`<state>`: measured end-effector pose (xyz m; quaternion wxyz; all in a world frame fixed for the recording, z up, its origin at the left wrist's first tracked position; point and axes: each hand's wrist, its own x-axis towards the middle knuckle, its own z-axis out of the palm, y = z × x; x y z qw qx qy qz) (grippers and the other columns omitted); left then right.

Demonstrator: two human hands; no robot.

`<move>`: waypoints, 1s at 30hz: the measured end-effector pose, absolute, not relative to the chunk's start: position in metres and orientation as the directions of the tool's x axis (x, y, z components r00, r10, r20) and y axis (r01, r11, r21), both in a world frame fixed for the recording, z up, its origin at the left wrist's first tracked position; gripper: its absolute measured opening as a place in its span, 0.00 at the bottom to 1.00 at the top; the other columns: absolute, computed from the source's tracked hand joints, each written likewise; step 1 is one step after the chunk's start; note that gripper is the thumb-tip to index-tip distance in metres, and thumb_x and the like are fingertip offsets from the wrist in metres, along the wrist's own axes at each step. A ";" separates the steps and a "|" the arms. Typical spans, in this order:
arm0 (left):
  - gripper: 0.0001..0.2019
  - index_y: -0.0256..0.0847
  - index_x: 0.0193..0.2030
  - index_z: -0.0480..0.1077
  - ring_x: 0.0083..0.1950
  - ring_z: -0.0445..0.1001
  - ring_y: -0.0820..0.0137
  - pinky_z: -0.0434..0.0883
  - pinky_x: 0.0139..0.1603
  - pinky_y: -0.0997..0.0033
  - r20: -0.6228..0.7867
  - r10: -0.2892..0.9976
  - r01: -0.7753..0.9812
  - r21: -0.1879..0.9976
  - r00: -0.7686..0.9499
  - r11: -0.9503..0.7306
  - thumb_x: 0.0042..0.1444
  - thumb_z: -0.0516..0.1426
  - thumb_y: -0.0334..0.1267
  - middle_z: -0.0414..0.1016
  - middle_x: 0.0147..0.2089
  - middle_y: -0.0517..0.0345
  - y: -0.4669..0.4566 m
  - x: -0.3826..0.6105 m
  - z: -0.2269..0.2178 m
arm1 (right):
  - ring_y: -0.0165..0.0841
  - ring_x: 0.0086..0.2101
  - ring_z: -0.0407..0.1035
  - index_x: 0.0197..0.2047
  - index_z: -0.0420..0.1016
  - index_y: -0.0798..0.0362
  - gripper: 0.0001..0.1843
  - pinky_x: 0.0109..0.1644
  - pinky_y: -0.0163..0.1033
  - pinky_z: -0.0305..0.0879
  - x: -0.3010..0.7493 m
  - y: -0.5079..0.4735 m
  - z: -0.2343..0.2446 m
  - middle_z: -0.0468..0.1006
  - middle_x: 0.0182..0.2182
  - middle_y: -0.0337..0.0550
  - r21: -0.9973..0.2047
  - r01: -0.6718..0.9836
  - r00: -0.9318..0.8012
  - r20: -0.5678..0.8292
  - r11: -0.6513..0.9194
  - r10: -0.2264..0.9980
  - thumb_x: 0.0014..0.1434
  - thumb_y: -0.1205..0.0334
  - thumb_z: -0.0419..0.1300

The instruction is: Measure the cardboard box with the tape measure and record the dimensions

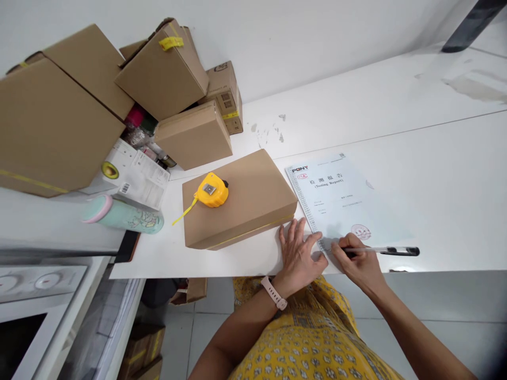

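My right hand point(356, 259) is closed around a black-and-clear pen point(382, 250), whose tip points left at the lower left corner of the report booklet point(336, 211). The booklet has a pale blue cover printed "Testing Report", a red stamp and a bound left edge. My left hand point(299, 252) lies flat with fingers spread, its thumb and index finger by that same corner. Just beyond its fingertips is a closed cardboard box point(253, 195). A yellow tape measure point(213, 190) rests on the box, with a short length of its tape pulled out.
Cardboard boxes point(162, 68) are stacked at the back left. A mint-green bottle point(130, 215) lies beside a white package point(138, 174) at the left. A white appliance with knobs point(43, 285) stands at the lower left. The white table point(455, 211) ends close to my body.
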<state>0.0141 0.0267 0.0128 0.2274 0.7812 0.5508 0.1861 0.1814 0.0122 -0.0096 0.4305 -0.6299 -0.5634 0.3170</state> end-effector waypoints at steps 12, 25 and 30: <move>0.25 0.47 0.61 0.73 0.78 0.49 0.51 0.42 0.76 0.37 0.047 0.941 0.772 0.559 0.334 -0.302 0.54 0.62 0.39 0.56 0.77 0.46 0.028 0.013 0.012 | 0.42 0.37 0.76 0.49 0.75 0.47 0.13 0.40 0.46 0.70 0.222 0.040 -0.006 0.82 0.39 0.48 -0.753 0.656 0.321 0.214 -0.053 0.923 0.66 0.51 0.57; 0.21 0.44 0.64 0.68 0.69 0.68 0.59 0.66 0.69 0.47 0.515 0.792 0.629 0.507 0.327 -0.589 0.64 0.57 0.37 0.71 0.67 0.46 0.029 -0.034 0.086 | 0.53 0.54 0.73 0.63 0.74 0.51 0.32 0.48 0.59 0.73 0.292 0.069 -0.021 0.81 0.54 0.54 -0.283 0.956 0.045 0.403 0.078 0.914 0.60 0.75 0.46; 0.21 0.40 0.61 0.70 0.73 0.60 0.49 0.58 0.71 0.41 0.756 0.652 0.901 0.244 0.055 -0.359 0.62 0.60 0.39 0.66 0.69 0.39 0.065 -0.106 0.156 | 0.44 0.37 0.78 0.51 0.80 0.51 0.17 0.34 0.45 0.72 0.242 0.037 0.001 0.85 0.37 0.50 -0.397 0.917 0.241 0.624 0.036 0.743 0.66 0.69 0.53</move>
